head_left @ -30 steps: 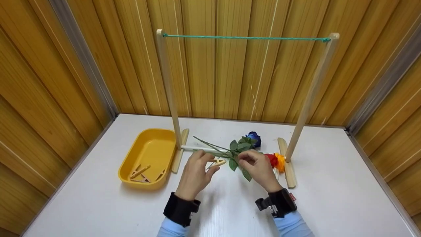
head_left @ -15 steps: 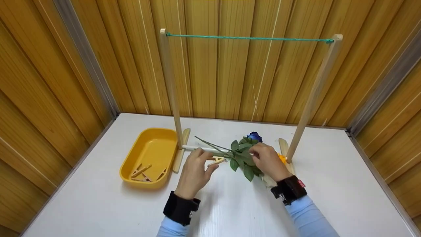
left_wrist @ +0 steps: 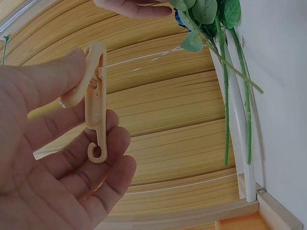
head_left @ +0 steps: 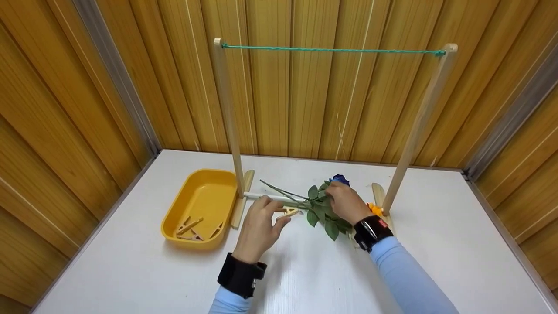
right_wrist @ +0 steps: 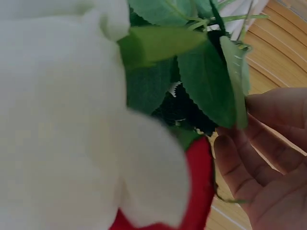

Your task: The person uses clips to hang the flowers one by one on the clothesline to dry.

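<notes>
My left hand pinches a beige clothespin between thumb and fingers; its hooked tip shows in the left wrist view. Beside it lies a bunch of artificial roses with green leaves and thin stems. My right hand reaches over the bunch, just below the blue rose. In the right wrist view its thumb and fingertips are by a leaf, with a red rose near them. A white rose fills the left of that view, and petals of an orange flower show past the wrist.
A yellow tray with several clothespins stands on the left. Around the flowers rises a wooden frame with a green cord strung between its posts. A white bar joins the feet. Panelled walls enclose the white table.
My right hand has moved right and then up over the bunch, to the leaves beneath the blue rose. The left hand keeps the clothespin in about the same place.
</notes>
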